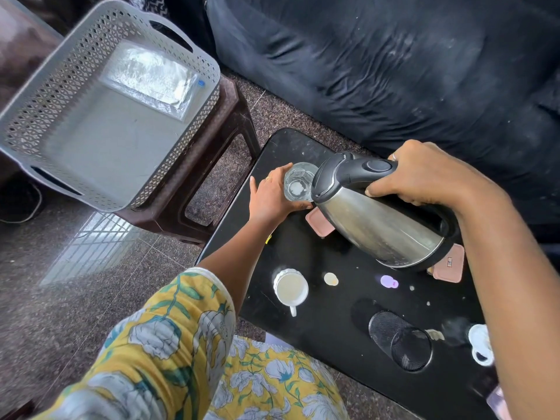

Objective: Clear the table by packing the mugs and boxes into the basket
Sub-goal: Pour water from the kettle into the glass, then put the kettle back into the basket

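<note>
Nearest, left hand [272, 192] grasps the glass [298, 181]; right hand [424, 177] clenches the tilted kettle [378, 222], spout just beside the glass rim.

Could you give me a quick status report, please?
Left hand grips glass; right hand tilts kettle. Basket holds one box. White mug unpacked.

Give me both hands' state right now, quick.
Left hand: closed around the clear glass on the table.
Right hand: closed on the handle of the steel kettle, tilted toward the glass.
</note>
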